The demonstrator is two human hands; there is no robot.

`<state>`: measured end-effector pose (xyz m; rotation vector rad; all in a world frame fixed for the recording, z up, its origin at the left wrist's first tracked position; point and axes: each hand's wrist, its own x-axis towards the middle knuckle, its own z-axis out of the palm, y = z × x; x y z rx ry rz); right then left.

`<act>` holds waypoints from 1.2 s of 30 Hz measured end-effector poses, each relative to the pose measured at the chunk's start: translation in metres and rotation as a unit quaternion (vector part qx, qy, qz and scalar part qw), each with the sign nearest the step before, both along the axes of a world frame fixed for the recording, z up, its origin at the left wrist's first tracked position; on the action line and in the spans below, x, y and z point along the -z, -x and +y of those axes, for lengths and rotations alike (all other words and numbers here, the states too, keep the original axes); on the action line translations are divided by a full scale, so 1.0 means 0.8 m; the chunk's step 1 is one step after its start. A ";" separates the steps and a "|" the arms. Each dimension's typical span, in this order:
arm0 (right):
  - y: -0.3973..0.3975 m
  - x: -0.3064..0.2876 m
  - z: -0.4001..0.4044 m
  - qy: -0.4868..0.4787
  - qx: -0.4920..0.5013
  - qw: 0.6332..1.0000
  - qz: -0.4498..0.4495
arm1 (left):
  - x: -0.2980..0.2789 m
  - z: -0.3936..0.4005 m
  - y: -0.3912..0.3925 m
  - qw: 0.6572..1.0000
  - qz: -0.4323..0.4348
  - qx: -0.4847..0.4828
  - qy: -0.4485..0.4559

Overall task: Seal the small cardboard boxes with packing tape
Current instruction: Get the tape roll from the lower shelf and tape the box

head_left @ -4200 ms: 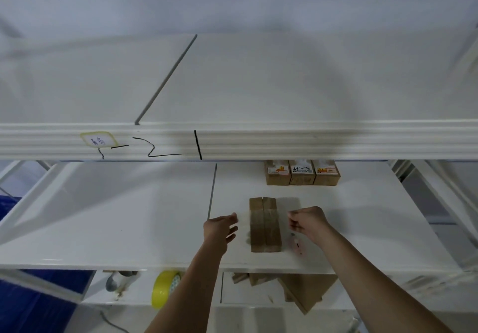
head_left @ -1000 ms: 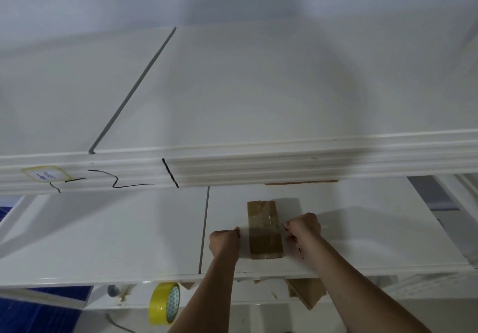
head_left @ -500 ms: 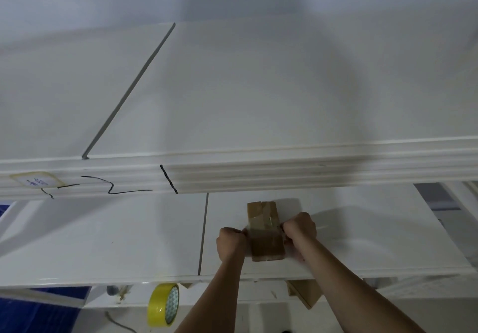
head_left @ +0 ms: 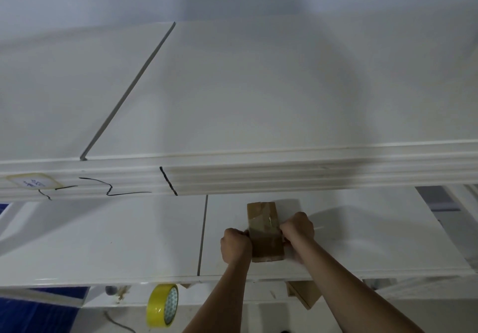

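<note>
Lying flat, brown cardboard box (head_left: 265, 231) wears glossy clear tape (head_left: 262, 225) across.

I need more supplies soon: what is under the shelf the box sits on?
Below the shelf show a yellow tape roll and cardboard pieces. The shelf board and both arms cover whatever else lies there.

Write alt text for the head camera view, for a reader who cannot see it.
Two bare hands, left hand and right hand, press a strip of clear tape down over a small brown cardboard box lying on a white shelf. A thick white upper shelf with black pen marks crosses the view above. A yellow tape roll stands on edge below.
</note>
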<state>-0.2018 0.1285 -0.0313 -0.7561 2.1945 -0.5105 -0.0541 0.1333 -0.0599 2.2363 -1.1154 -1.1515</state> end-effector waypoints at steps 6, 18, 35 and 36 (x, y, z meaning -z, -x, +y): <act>0.003 0.001 -0.001 0.006 -0.015 1.000 0.010 | -0.003 0.002 0.000 1.000 0.004 -0.018 0.004; 0.011 0.007 -0.001 -0.017 -0.026 0.999 0.009 | -0.016 -0.008 -0.001 0.999 0.051 -0.007 -0.002; -0.021 -0.025 0.004 -0.031 -0.136 0.990 -0.003 | -0.044 -0.007 0.021 0.990 0.009 0.139 -0.033; -0.020 -0.026 0.004 -0.029 -0.137 0.990 -0.006 | -0.045 -0.006 0.023 0.990 -0.004 0.139 -0.029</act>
